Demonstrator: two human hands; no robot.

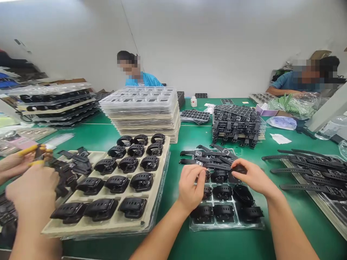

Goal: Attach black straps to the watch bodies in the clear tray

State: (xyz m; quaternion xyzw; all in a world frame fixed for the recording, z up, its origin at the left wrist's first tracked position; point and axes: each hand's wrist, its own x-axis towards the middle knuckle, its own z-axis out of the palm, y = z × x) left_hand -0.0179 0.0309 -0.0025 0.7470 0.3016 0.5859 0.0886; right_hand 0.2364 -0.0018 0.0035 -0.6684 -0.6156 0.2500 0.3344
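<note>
Over a clear plastic tray (192, 226), my left hand (192, 186) pinches thumb and forefinger together at one end of a black watch strap (218, 167). At its other end, the curled fingers of my right hand (252, 177) close on the dark watch, which they partly cover. Black smartwatches (222, 192) with looped straps sit in the tray's compartments below my hands. One black watch (243, 195) lies tilted at the right side of the tray. Just beyond my fingers, several unlooped watches (200, 154) lie in a loose heap.
To the left, a beige tray (108, 228) holds rows of looped watches; a co-worker's hands (35, 180) with yellow finger covers work beside it. Stacked trays (143, 119) and piled watches (234, 126) stand behind. More watches (314, 173) lie right. Two people sit across the green table (173, 249).
</note>
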